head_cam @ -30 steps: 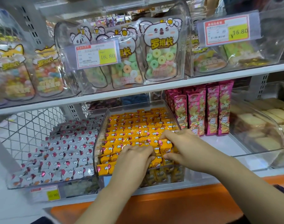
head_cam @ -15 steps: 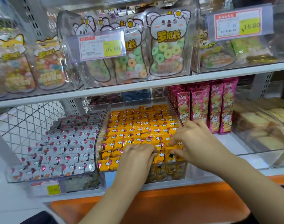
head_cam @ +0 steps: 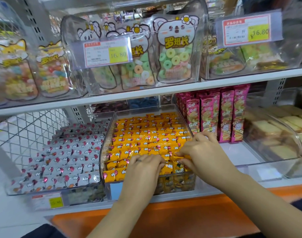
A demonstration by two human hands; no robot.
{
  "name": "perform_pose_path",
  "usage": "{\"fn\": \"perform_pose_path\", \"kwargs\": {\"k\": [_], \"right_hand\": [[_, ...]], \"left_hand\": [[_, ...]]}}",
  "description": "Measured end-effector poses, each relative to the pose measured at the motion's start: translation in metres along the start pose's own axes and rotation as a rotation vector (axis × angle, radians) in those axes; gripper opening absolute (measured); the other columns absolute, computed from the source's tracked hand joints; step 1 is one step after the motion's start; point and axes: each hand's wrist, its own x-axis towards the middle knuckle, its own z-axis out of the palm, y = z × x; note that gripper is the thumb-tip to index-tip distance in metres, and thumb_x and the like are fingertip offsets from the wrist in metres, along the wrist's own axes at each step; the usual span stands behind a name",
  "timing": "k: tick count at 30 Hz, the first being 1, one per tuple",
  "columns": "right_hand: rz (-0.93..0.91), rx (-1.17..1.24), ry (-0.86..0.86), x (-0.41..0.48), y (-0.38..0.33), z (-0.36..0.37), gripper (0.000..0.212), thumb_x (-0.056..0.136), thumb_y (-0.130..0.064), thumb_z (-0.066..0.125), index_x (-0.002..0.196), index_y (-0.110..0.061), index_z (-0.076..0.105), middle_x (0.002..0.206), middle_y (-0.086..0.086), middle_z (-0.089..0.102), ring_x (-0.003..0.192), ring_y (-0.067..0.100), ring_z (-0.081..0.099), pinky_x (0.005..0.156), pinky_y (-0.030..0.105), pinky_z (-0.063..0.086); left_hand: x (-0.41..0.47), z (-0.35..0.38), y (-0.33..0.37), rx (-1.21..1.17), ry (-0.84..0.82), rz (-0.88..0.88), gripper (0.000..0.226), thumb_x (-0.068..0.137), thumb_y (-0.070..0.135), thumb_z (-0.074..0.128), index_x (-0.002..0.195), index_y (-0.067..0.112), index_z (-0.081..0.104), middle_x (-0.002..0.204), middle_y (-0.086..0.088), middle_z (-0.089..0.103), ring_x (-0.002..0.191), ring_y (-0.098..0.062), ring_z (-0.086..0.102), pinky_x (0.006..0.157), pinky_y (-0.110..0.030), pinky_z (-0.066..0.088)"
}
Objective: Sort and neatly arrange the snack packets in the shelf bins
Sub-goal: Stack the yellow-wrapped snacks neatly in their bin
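**Yellow bin nearly sorted, front corner is what's left**

Closest to the camera, an orange ledge (head_cam: 181, 212) is running along the front of the shelf, and both arms are reaching over it into the clear bin (head_cam: 102, 152) in the middle.

The left hand (head_cam: 143, 170) is lying palm down on the front rows with its fingers bent over them. I honestly can't tell if it's gripping a packet or just pressing. The right hand (head_cam: 203, 152) is pinching one of the yellow packets (head_cam: 146, 134) between thumb and fingertips, right at the front right of the bin, where a few are sitting crooked.

Behind the hands, the rest of the yellow ones are lining up in tidy rows all the way back, so I'd guess this bin is mostly done and only that messy front bit is needing work.

The white packets (head_cam: 64, 157) in the bin just left are looking neat already, and the pink packs (head_cam: 224, 117) on the right are standing upright. Up top, the candy bags (head_cam: 174, 54) are sitting in their own bins, untouched.
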Motion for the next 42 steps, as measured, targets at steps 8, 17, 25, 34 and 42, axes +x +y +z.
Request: {"fn": "perform_pose_path", "kwargs": {"k": [8,17,25,34,42], "right_hand": [[-0.053,0.013,0.067,-0.003,0.003,0.008,0.023,0.053,-0.038,0.089,0.069,-0.032,0.074,0.063,-0.013,0.066,0.068,0.019,0.06,0.092,0.043,0.04],[0.034,-0.094,-0.19,-0.001,0.019,-0.009,0.016,0.079,-0.043,0.067,0.091,-0.032,0.073,0.104,-0.014,0.067,0.132,0.023,0.036,0.109,0.059,-0.008],[-0.049,-0.107,-0.064,0.003,0.017,-0.001,0.014,0.074,-0.029,0.075,0.064,-0.025,0.065,0.073,-0.01,0.069,0.123,0.027,0.049,0.11,0.062,0.006],[-0.229,0.061,0.123,0.0,0.029,-0.003,0.029,0.059,-0.02,0.086,0.056,-0.027,0.058,0.062,-0.013,0.056,0.069,0.014,0.059,0.096,0.036,0.039],[-0.173,-0.015,0.112,-0.002,0.028,0.007,0.027,0.053,-0.022,0.086,0.05,-0.029,0.06,0.056,-0.014,0.061,0.081,0.021,0.065,0.092,0.048,0.044]], "left_hand": [[-0.004,0.006,0.007,-0.048,-0.003,-0.089,0.014,0.089,0.028,0.05,0.084,0.026,0.063,0.075,0.013,0.065,0.067,-0.009,0.062,0.08,-0.025,0.032],[0.033,-0.021,0.022,-0.128,-0.3,0.091,0.048,0.095,0.046,0.043,0.141,0.039,0.033,0.138,0.019,0.044,0.126,-0.004,0.038,0.103,-0.023,0.023],[0.04,-0.018,0.018,-0.25,-0.372,0.0,0.041,0.092,0.037,0.056,0.131,0.035,0.044,0.131,0.017,0.047,0.117,-0.006,0.046,0.094,-0.023,0.041],[0.041,-0.02,0.024,-0.196,-0.487,-0.015,0.037,0.087,0.036,0.064,0.121,0.03,0.051,0.119,0.011,0.053,0.106,-0.011,0.05,0.089,-0.031,0.046],[0.043,-0.014,0.027,-0.137,-0.547,-0.018,0.037,0.09,0.041,0.057,0.124,0.026,0.057,0.119,0.008,0.054,0.108,-0.014,0.051,0.091,-0.035,0.045]]}}
